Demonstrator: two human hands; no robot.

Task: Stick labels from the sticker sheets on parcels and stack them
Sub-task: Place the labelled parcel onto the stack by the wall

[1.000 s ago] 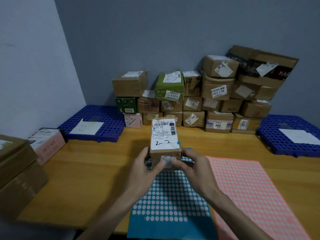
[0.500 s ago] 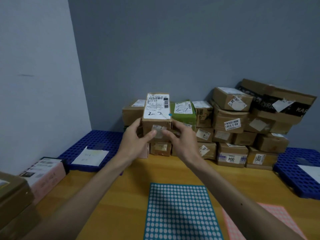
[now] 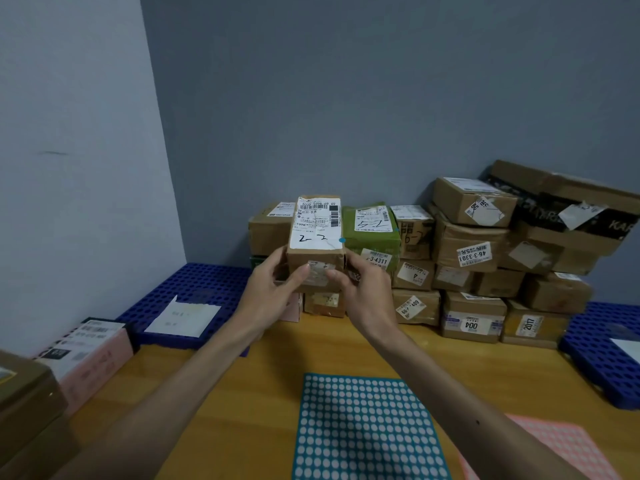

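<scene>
A small brown parcel [image 3: 317, 237] with a white shipping label marked "2-2" and a blue dot sticker at its right top edge is held up in front of the parcel stack [image 3: 467, 251]. My left hand [image 3: 273, 292] grips its left side and my right hand [image 3: 363, 292] grips its right side, thumbs on the near face. The parcel sits level with the stack's upper row, beside a green parcel [image 3: 372, 226]. A teal sticker sheet [image 3: 367, 427] lies on the table below, with a pink sticker sheet [image 3: 568, 445] to its right.
Blue perforated trays with white papers lie at the left [image 3: 194, 282] and right [image 3: 602, 362] of the wooden table [image 3: 242, 393]. A pink box [image 3: 93, 355] and brown cartons [image 3: 24, 403] stand at the near left. Grey walls close the corner.
Both hands lifted the parcel from just above the sticker sheets and carried it away from me, up to the top of the stack at the back.
</scene>
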